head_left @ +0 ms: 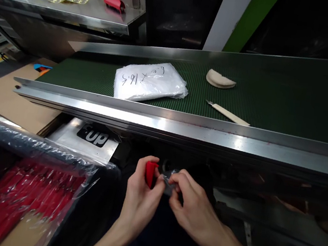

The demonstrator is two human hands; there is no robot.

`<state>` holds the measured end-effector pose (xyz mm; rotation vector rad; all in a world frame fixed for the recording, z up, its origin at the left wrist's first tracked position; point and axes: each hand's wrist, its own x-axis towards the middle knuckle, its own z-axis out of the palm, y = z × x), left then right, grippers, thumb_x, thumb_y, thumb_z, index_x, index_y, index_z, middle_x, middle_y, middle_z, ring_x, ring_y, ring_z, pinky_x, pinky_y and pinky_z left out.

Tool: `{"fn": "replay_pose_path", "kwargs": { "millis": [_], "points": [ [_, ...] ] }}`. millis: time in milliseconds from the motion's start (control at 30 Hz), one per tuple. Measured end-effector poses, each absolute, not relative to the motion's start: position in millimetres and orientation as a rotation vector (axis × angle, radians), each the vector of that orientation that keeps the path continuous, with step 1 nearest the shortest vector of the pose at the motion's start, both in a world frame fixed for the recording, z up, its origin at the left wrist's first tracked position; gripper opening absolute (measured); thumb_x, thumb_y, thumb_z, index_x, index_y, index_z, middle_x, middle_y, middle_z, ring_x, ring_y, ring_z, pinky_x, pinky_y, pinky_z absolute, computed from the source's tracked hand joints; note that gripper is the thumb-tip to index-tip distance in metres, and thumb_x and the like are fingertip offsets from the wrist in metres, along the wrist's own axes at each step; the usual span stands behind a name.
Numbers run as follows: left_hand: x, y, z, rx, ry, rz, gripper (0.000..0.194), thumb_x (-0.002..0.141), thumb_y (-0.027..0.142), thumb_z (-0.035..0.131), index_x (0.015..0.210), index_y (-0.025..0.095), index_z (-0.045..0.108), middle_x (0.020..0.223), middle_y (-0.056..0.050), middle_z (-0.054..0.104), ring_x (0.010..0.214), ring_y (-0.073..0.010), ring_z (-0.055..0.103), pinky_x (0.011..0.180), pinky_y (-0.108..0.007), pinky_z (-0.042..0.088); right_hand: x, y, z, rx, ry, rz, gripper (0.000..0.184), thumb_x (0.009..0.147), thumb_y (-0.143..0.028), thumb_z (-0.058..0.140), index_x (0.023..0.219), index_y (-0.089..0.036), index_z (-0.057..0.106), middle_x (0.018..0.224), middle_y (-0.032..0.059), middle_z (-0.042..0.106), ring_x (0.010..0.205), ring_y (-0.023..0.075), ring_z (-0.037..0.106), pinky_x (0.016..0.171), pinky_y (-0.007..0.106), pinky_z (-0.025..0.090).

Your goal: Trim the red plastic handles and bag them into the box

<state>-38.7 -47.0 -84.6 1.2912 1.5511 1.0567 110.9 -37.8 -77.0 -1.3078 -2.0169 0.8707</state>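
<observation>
Below the conveyor's steel edge, my left hand (140, 195) is closed around a small red plastic part (150, 173), which sticks up between thumb and fingers. My right hand (193, 207) pinches a bit of clear film or a small clear bag (170, 181) right beside the red part. The two hands touch at the fingertips. What the film covers is too small to make out.
A green conveyor belt (279, 95) carries a stack of clear bags with handwriting (150, 82), a beige curved piece (219, 80) and a thin-bladed knife (228, 113). A plastic-lined box of red parts (17, 195) sits at lower left. A steel shelf (76, 11) holds another red part (112, 2).
</observation>
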Motion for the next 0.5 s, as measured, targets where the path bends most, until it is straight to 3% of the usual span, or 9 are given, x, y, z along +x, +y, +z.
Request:
{"fn": "replay_pose_path", "kwargs": {
  "millis": [200,367,500],
  "points": [
    [-44.2,-48.6,-93.4,1.573,1.575,0.977,0.041,0.086,0.015,0.053,0.126,0.025,0.047,0.103,-0.004,0.061,0.087,-0.0194,0.061,0.080,-0.032,0.048,118.2,-35.1,-61.9,-1.229,-2.033,0.689,0.031,0.091,-0.018,0.054,0.122,-0.018,0.051,0.109,0.0079,0.057,0.099,0.0182,0.056,0.087,0.033,0.048],
    [-47.2,-56.5,-99.4,1.803,1.450,0.862,0.050,0.083,0.011,0.048,0.131,0.024,0.050,0.107,-0.008,0.062,0.096,-0.0261,0.059,0.082,-0.038,0.048,117.3,-39.6,-51.3,-1.161,-2.068,0.882,0.010,0.096,-0.024,0.052,0.096,-0.020,0.061,0.082,0.0009,0.063,0.072,0.0127,0.059,0.067,0.026,0.048],
    [-54.6,-47.8,-102.9,1.699,1.598,0.887,0.044,0.083,0.014,0.051,0.127,0.024,0.050,0.100,-0.006,0.060,0.089,-0.0237,0.057,0.084,-0.038,0.044,135.4,-46.1,-43.6,-1.338,-1.733,0.677,0.009,0.092,-0.021,0.059,0.099,-0.025,0.064,0.085,-0.0022,0.068,0.072,0.0115,0.065,0.067,0.022,0.051]
  ]
}}
